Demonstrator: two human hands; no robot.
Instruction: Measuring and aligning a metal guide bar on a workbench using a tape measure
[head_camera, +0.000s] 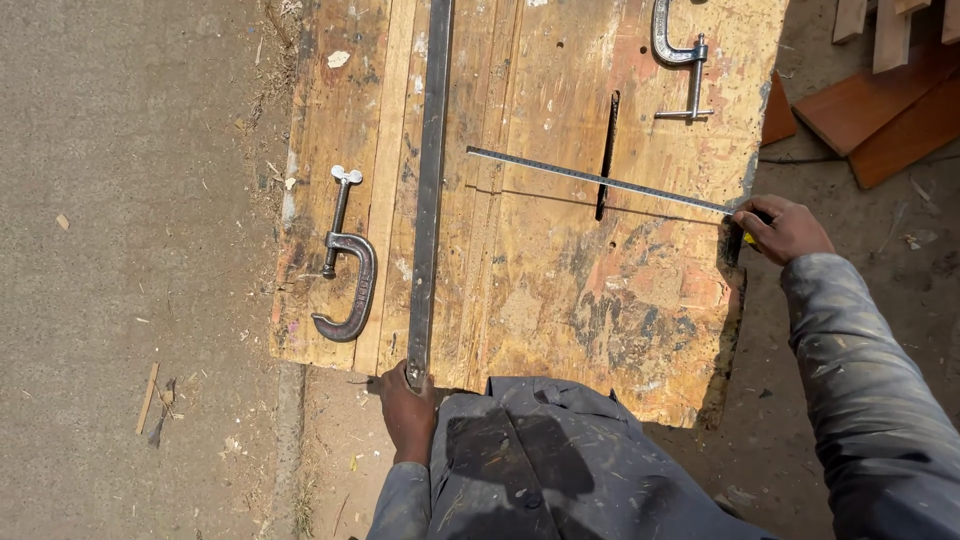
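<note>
Tape measure blade (600, 181) stretched across the table (540, 290), long axis running from upper left to lower right, near-crosswise to the boards. Right hand (785, 229) clenched at the table's right edge, grasping the yellow case end of the tape; case mostly hidden under the fingers. Free tip of the blade ends just right of the metal bar (428, 190), close to it; touching or not, cannot tell.

Left hand (407, 405) at the near edge of the table, fingers closed on the near end of that dark flat metal bar. Bar lies lengthwise, pointing straight away from the person, up and out of frame.

Blade passes over a dark narrow slot (606, 155) cut in the table top, crossing it about midway.

Around: one C-clamp (348, 262) lying loose on the table left of the bar, screw handle pointing away. Second C-clamp (680, 60) at the far right, above the tape. Reddish wood offcuts (880, 110) on the ground beyond the right edge. Table top worn, stained, paint-flecked.
</note>
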